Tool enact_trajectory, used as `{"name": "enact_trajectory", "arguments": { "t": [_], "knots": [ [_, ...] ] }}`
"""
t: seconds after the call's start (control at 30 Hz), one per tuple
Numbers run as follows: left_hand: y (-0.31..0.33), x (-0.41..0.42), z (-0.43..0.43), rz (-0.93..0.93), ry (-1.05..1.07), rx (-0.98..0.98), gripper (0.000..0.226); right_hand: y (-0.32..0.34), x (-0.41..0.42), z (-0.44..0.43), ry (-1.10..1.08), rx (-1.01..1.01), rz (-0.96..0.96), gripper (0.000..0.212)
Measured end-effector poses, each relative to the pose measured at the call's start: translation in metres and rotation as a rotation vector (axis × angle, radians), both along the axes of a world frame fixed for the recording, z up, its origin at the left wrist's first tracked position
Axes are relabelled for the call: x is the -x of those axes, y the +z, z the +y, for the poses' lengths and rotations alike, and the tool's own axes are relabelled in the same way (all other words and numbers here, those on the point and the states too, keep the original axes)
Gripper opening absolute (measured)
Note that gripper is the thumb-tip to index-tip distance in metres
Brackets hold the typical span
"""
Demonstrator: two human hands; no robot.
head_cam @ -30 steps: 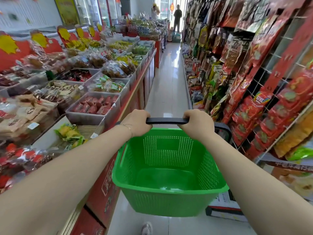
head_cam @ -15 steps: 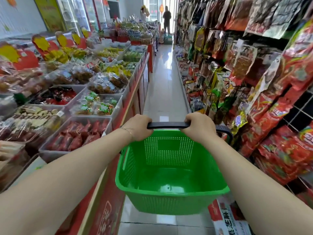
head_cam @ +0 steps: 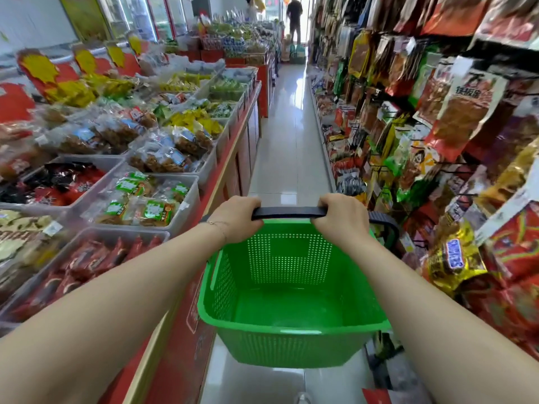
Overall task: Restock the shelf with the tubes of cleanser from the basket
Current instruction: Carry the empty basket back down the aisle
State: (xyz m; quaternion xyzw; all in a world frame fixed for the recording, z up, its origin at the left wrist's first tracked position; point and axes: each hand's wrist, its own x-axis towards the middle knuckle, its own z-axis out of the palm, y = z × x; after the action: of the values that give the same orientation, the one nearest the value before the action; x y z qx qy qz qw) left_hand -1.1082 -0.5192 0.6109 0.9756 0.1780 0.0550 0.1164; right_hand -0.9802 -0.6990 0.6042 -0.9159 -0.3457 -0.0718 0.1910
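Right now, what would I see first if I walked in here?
The bright green basket, empty, low in the middle, with the left hand and right hand gripping its black handle. Clear bins of wrapped snacks fill the left side; shiny hanging packets crowd the right.

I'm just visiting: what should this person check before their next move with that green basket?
1. Left hand grips the handle: ok.
2. Right hand grips the handle: ok.
3. Cleanser tubes in the green basket: not ok, none visible inside.
4. Aisle floor just ahead free: ok.
5. Person at the far end out of the way: cannot tell.
6. Cleanser shelf in sight: not ok, only snack packets show.
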Motion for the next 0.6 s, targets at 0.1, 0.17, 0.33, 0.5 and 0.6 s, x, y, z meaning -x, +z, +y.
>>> {"name": "enact_trajectory", "arguments": {
  "t": [0.1,0.17,0.33,0.5,0.6],
  "knots": [
    [-0.008,-0.043,0.021,0.029,0.015,0.029,0.03,-0.005,-0.045,0.021,0.012,0.029,0.03,0.008],
    [-0.013,-0.069,0.033,0.049,0.016,0.038,0.029,-0.007,-0.071,0.033,0.03,0.045,0.065,0.008],
    [-0.025,-0.12,0.059,0.083,0.004,0.067,0.021,-0.019,-0.124,0.059,0.042,0.075,0.103,0.006],
    [-0.048,-0.167,0.089,0.116,0.001,0.129,0.016,-0.039,-0.172,0.087,0.054,0.123,0.145,0.01],
    [-0.065,-0.196,0.11,0.12,-0.012,0.128,0.017,-0.054,-0.202,0.109,0.04,0.151,0.167,0.01]
  ]
}}
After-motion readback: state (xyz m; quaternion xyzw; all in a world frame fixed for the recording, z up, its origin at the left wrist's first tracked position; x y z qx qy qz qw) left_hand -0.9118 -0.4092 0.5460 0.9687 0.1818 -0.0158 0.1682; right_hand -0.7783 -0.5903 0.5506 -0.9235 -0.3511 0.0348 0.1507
